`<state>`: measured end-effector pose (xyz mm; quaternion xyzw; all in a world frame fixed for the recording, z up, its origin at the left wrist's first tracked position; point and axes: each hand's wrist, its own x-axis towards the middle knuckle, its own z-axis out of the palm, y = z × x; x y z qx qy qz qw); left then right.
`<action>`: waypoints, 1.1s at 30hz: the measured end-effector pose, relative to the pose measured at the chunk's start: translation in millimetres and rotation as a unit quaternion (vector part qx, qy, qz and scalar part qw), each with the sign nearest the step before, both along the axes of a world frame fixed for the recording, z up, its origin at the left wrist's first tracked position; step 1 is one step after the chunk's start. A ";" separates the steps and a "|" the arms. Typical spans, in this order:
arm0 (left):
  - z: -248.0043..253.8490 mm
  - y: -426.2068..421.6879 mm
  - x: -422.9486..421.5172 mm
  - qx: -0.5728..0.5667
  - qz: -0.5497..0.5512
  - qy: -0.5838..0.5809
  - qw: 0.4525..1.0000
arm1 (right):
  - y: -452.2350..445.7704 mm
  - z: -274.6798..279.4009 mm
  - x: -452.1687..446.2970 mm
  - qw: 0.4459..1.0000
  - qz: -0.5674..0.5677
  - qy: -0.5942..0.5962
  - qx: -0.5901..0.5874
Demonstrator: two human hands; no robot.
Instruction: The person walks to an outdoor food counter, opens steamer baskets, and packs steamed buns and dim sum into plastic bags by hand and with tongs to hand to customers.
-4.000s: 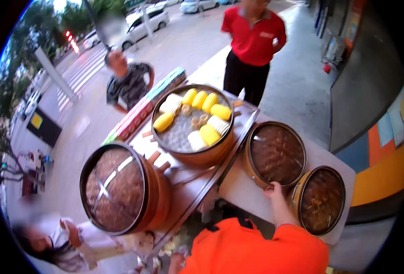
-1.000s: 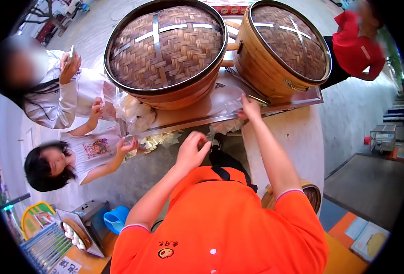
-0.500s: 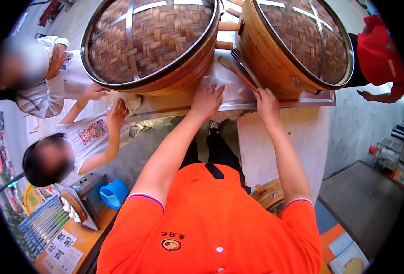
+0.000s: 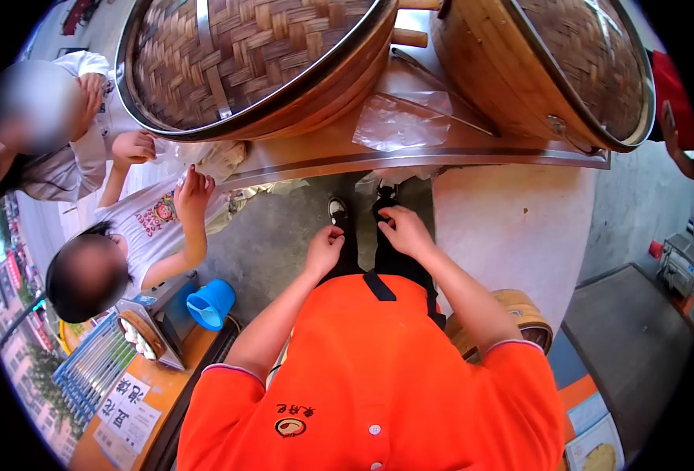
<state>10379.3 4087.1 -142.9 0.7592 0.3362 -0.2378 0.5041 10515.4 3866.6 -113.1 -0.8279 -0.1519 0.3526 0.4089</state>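
Observation:
My left hand [image 4: 326,250] is in front of my body, below the tray edge, its fingers curled together with nothing visible in them. To its right, my right hand [image 4: 404,231] hangs empty, with fingers loosely bent and apart. Neither hand touches the metal-edged tray [image 4: 308,161]. On the tray lie a clear plastic bag [image 4: 402,122] and long tongs [image 4: 449,115], which cross over the bag's upper part. Two large bamboo steamers stand behind them, the left one [image 4: 261,59] and the right one [image 4: 512,71], both under woven lids.
Two people in white [image 4: 49,118] [image 4: 147,212] stand at the left; another in red is at the far right. A pale table [image 4: 512,228] bears a smaller steamer [image 4: 520,310]. Lower left are a blue container [image 4: 210,304] and a small steamer with white buns [image 4: 139,336].
Both hands have left the bag and tongs and drawn back toward my body. The tongs now rest on the tray. Earlier, the corn steamer stood uncovered; both large steamers are now lidded.

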 end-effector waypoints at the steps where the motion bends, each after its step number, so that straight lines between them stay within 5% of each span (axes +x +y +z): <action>1: -16.1 6.6 -7.4 0.000 -0.011 0.003 1.000 | 5.6 -32.3 -12.4 0.992 -0.040 0.121 -0.025; 4: -37.9 20.1 6.4 0.028 -0.059 0.040 0.997 | 34.6 -90.0 -22.0 0.974 -0.105 0.136 -0.146; 7: -112.4 31.5 12.4 0.006 -0.047 0.017 0.999 | 65.6 -183.7 -34.4 0.962 -0.230 0.065 -0.129; 11: -144.4 45.9 51.1 0.013 -0.116 0.000 0.993 | 92.7 -239.1 -11.7 0.916 -0.388 0.016 -0.098; 14: -184.4 54.7 70.7 0.043 -0.120 -0.038 0.991 | 73.4 -250.2 -11.9 0.939 -0.284 -0.071 -0.181; 15: -200.1 52.9 76.8 0.073 -0.133 -0.056 0.987 | 59.7 -257.9 -19.7 0.937 -0.167 -0.212 -0.222; 19: -232.0 31.8 117.5 0.102 -0.243 -0.180 0.948 | 31.3 -233.2 -46.2 0.923 -0.277 -0.197 -0.180; 21: -286.9 13.0 128.0 0.084 -0.296 -0.233 0.922 | 31.1 -193.5 -48.6 0.928 -0.349 -0.028 -0.124; 23: -304.6 -6.4 140.0 0.068 -0.348 -0.284 0.891 | 22.6 -197.7 -58.7 0.923 -0.373 -0.023 -0.093; 26: -308.2 -33.4 141.7 0.078 -0.325 -0.238 0.912 | 8.6 -203.2 -70.6 0.906 -0.418 0.063 -0.041; 29: -303.1 -41.7 133.0 0.090 -0.196 -0.375 0.902 | 2.5 -191.2 -79.7 0.863 -0.490 0.105 0.067; 31: -306.6 -41.1 126.1 -0.070 -0.084 -0.226 0.968 | -3.3 -180.1 -84.1 0.857 -0.489 0.148 0.073; 33: -277.4 -38.5 127.8 -0.277 0.087 -0.109 0.951 | -2.6 -166.6 -84.2 0.853 -0.494 0.153 0.073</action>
